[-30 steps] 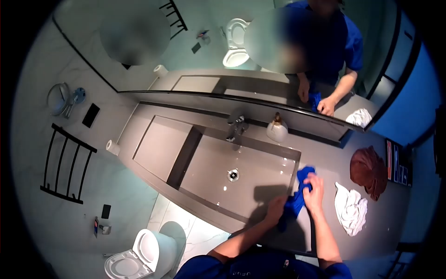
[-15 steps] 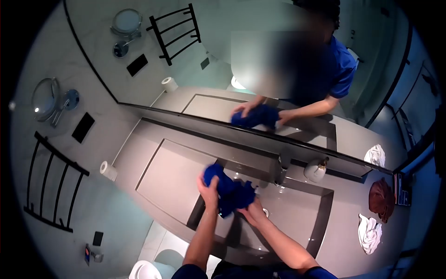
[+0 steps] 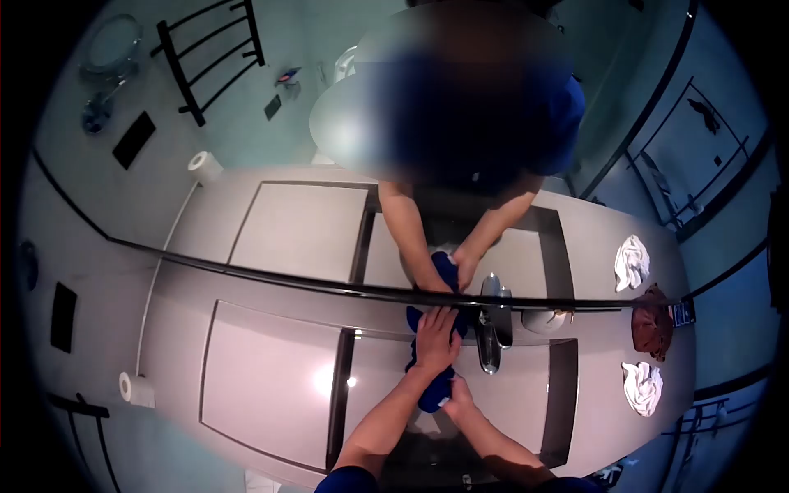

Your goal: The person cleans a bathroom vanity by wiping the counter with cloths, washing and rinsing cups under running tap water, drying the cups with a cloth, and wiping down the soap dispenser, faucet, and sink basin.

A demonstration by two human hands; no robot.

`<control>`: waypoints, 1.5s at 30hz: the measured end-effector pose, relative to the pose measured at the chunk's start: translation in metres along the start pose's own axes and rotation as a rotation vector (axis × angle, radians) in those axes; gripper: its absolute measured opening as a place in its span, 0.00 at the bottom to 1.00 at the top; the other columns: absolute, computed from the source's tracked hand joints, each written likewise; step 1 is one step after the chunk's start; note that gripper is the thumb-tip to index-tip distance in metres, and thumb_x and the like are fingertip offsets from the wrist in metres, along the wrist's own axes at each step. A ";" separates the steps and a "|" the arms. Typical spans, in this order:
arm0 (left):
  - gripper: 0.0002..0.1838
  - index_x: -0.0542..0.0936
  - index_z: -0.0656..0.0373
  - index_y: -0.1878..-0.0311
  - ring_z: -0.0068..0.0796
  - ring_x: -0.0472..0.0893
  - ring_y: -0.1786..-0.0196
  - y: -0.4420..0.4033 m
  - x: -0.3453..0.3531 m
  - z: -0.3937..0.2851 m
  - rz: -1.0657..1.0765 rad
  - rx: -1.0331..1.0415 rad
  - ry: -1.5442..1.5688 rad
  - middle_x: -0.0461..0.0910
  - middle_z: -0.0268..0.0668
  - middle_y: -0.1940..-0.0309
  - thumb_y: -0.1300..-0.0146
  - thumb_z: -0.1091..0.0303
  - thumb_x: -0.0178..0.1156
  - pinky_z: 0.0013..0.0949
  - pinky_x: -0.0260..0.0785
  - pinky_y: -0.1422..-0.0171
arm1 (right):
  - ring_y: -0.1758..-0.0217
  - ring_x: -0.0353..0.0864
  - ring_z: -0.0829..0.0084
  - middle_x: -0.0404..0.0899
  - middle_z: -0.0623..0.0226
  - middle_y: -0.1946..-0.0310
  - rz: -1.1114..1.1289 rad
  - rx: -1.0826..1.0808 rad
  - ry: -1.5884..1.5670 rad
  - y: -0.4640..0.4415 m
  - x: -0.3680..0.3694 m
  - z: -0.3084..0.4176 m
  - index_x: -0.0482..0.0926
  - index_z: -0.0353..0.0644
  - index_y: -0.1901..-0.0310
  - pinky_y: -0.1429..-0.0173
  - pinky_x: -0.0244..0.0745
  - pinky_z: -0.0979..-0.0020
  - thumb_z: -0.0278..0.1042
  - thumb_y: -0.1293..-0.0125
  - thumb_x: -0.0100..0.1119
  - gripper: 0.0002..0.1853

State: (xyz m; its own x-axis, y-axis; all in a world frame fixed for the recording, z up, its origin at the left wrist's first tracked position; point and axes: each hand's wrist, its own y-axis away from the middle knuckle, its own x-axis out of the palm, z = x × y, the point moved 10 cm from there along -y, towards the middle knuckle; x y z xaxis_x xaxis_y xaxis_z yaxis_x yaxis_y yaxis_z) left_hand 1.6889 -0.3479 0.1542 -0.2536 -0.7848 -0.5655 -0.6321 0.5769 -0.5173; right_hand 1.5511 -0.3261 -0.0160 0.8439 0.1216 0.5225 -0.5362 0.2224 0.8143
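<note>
A bunched dark blue cloth (image 3: 436, 396) with a small white tag hangs lengthwise over the sink basin (image 3: 518, 386). My left hand (image 3: 436, 341) lies across its upper part, back of the hand up, fingers over the fabric and thumb on the right side. My right hand (image 3: 462, 400) grips the lower end from the right, near the tag; its fingertips are partly hidden by the cloth. Just right of the cloth stands the chrome faucet (image 3: 488, 345).
A wide mirror (image 3: 288, 222) rises behind the counter (image 3: 177, 329). A white soap dispenser (image 3: 542, 319) stands behind the sink. On the right lie a crumpled white cloth (image 3: 643, 388) and a brown bag-like item (image 3: 652, 324). A toilet roll (image 3: 136, 389) is mounted at left.
The view has turned and shifted. The blue cloth went from spread between the hands to bunched lengthwise near the faucet, and my left hand now lies on top of it.
</note>
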 end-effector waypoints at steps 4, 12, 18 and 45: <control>0.23 0.80 0.62 0.49 0.48 0.71 0.37 -0.009 0.013 0.000 0.125 -0.011 -0.002 0.77 0.45 0.43 0.52 0.71 0.60 0.49 0.57 0.30 | 0.67 0.70 0.78 0.70 0.77 0.71 -0.072 -0.385 0.271 0.024 -0.020 0.072 0.74 0.49 0.66 0.59 0.67 0.75 0.21 0.44 0.58 0.09; 0.21 0.82 0.64 0.55 0.51 0.69 0.37 0.020 0.003 -0.016 0.066 0.035 0.049 0.75 0.44 0.40 0.57 0.74 0.60 0.51 0.60 0.34 | 0.58 0.74 0.77 0.78 0.69 0.61 -0.206 -1.299 0.735 0.128 0.018 0.224 0.76 0.39 0.57 0.51 0.69 0.75 0.20 0.38 0.58 0.08; 0.20 0.82 0.63 0.55 0.49 0.72 0.42 0.036 0.009 -0.037 0.117 -0.046 -0.022 0.74 0.44 0.41 0.55 0.74 0.60 0.46 0.68 0.42 | 0.48 0.74 0.59 0.76 0.54 0.53 -0.259 -1.635 1.153 0.111 0.079 0.194 0.73 0.35 0.49 0.40 0.67 0.67 0.21 0.44 0.60 0.19; 0.17 0.69 0.60 0.44 0.51 0.74 0.45 0.099 0.121 0.017 -0.141 -1.468 1.572 0.71 0.48 0.48 0.37 0.74 0.55 0.60 0.79 0.48 | 0.57 0.83 0.62 0.81 0.58 0.56 -0.156 -0.370 -0.352 0.056 -0.179 0.288 0.75 0.33 0.47 0.53 0.82 0.64 0.25 0.37 0.55 0.16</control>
State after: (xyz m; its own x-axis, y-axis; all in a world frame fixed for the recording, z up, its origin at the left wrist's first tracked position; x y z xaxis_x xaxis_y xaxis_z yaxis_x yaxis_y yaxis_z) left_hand 1.6078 -0.3814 0.0238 0.0842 -0.7298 0.6785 -0.4613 0.5750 0.6757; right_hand 1.3648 -0.6138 0.0088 0.8221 -0.2579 0.5076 -0.3096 0.5458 0.7786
